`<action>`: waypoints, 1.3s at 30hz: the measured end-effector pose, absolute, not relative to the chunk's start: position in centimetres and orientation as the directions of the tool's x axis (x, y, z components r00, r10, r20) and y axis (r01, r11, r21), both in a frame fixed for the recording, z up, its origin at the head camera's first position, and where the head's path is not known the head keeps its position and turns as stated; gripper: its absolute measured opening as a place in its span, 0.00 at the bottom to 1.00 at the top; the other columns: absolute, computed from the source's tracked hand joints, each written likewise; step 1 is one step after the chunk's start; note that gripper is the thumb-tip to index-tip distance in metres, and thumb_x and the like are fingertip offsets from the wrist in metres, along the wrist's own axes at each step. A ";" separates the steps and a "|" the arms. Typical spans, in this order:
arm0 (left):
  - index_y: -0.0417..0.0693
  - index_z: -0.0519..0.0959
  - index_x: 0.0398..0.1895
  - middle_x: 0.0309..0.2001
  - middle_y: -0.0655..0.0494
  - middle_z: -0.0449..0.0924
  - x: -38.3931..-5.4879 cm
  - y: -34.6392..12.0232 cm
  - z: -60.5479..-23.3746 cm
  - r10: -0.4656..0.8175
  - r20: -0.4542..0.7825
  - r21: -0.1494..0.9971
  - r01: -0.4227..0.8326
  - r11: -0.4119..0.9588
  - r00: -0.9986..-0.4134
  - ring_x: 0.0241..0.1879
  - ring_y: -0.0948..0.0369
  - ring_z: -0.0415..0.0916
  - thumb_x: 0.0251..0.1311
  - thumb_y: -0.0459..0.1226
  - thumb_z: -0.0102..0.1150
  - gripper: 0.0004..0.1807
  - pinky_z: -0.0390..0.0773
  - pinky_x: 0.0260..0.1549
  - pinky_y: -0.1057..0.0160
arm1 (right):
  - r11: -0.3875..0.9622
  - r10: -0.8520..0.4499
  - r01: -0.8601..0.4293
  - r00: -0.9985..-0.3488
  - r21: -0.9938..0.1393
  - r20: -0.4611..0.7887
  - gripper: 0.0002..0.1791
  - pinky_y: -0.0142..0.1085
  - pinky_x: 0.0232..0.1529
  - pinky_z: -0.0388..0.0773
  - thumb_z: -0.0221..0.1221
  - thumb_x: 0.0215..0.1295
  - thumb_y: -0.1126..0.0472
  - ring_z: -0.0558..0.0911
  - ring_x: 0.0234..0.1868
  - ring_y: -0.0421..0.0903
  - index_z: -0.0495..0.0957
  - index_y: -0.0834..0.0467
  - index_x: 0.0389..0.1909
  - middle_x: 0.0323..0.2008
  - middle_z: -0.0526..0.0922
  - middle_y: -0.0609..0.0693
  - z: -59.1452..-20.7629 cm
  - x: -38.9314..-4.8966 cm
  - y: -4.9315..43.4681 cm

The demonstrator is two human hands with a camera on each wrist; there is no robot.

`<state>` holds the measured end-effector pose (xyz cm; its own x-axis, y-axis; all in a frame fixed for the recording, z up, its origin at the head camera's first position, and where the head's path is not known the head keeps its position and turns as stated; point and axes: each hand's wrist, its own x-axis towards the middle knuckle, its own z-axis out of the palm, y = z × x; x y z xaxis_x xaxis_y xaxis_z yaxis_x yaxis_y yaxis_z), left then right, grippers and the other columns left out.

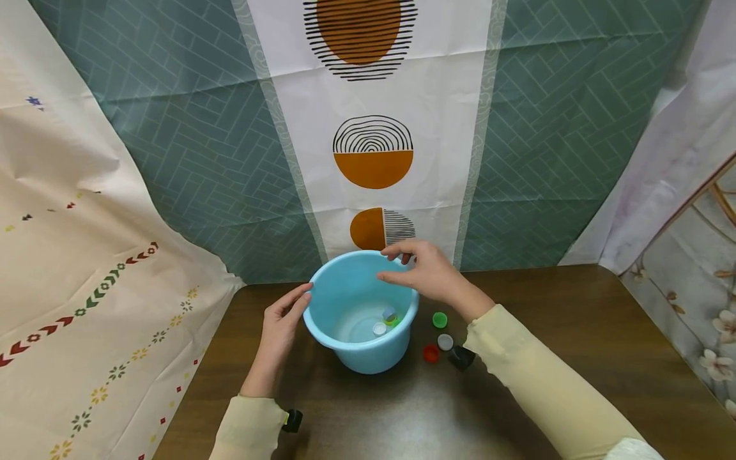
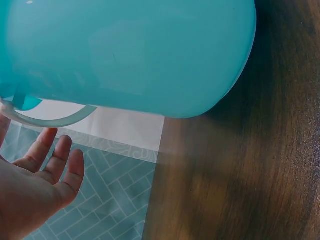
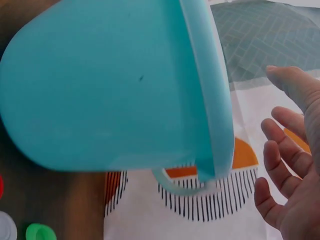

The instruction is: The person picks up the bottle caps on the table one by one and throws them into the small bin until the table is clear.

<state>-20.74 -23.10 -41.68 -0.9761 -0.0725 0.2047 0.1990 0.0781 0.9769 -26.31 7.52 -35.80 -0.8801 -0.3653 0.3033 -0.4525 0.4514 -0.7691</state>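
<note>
A light blue plastic bucket (image 1: 368,359) stands upright on the table. My left hand (image 1: 282,319) holds its rim at the left side, thumb and forefinger meeting at the edge. In the left wrist view the other fingers (image 2: 57,157) hang loosely below the bucket's pale handle (image 2: 60,119). Over the right side of the rim hovers my right hand (image 1: 428,271), thumb and fingers spread apart, nothing between them. Inside the bucket lie a white cap (image 1: 379,328), a greyish-blue piece (image 1: 389,314) and something yellow-green (image 1: 393,321).
To the right of the bucket, a green cap (image 1: 439,319), a white cap (image 1: 445,342) and a red cap (image 1: 430,353) lie on the dark wooden table (image 1: 546,332). Behind the table hangs a patterned cloth (image 1: 517,160). A black wrist camera (image 1: 461,358) sits under my right sleeve.
</note>
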 end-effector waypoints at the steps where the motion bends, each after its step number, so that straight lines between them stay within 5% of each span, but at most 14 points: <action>1: 0.38 0.79 0.57 0.57 0.43 0.78 -20.8 -23.1 -41.7 -0.074 0.206 0.977 0.200 0.079 -0.976 0.55 0.51 0.76 0.67 0.37 0.60 0.19 0.78 0.48 0.64 | 0.452 -0.361 -0.449 -0.882 -0.770 0.302 0.23 0.43 0.35 0.76 0.72 0.52 0.43 0.75 0.44 0.53 0.83 0.46 0.48 0.42 0.81 0.42 -35.9 -26.3 7.8; 7: 0.39 0.79 0.57 0.57 0.45 0.79 -20.8 -23.2 -41.7 -0.068 0.204 0.977 0.199 0.071 -0.977 0.55 0.50 0.76 0.66 0.39 0.61 0.19 0.79 0.48 0.62 | 0.460 -0.354 -0.441 -0.887 -0.771 0.296 0.25 0.44 0.35 0.76 0.71 0.54 0.44 0.74 0.42 0.50 0.83 0.51 0.50 0.45 0.82 0.50 -36.4 -26.1 9.6; 15: 0.40 0.79 0.58 0.56 0.43 0.79 -20.6 -23.4 -41.8 -0.062 0.193 0.979 0.188 0.080 -0.979 0.55 0.45 0.74 0.67 0.39 0.60 0.19 0.79 0.47 0.61 | 0.487 -0.316 -0.433 -0.897 -0.758 0.309 0.25 0.43 0.37 0.77 0.72 0.53 0.44 0.76 0.41 0.48 0.83 0.48 0.50 0.42 0.82 0.45 -37.9 -25.5 12.0; 39: 0.40 0.78 0.59 0.58 0.46 0.78 -20.6 -23.1 -41.6 -0.047 0.197 0.976 0.191 0.104 -0.979 0.55 0.53 0.76 0.68 0.39 0.59 0.20 0.78 0.49 0.63 | 0.600 -0.237 -0.328 -0.944 -0.730 0.229 0.30 0.43 0.41 0.76 0.70 0.50 0.37 0.77 0.43 0.48 0.81 0.47 0.52 0.43 0.81 0.43 -41.6 -22.9 19.6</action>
<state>-20.62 -23.14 -41.56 -0.9793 -0.0466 0.1968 0.1912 0.1042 0.9760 -22.88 19.56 -41.62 -0.9440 -0.2373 0.2292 -0.3280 0.5995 -0.7300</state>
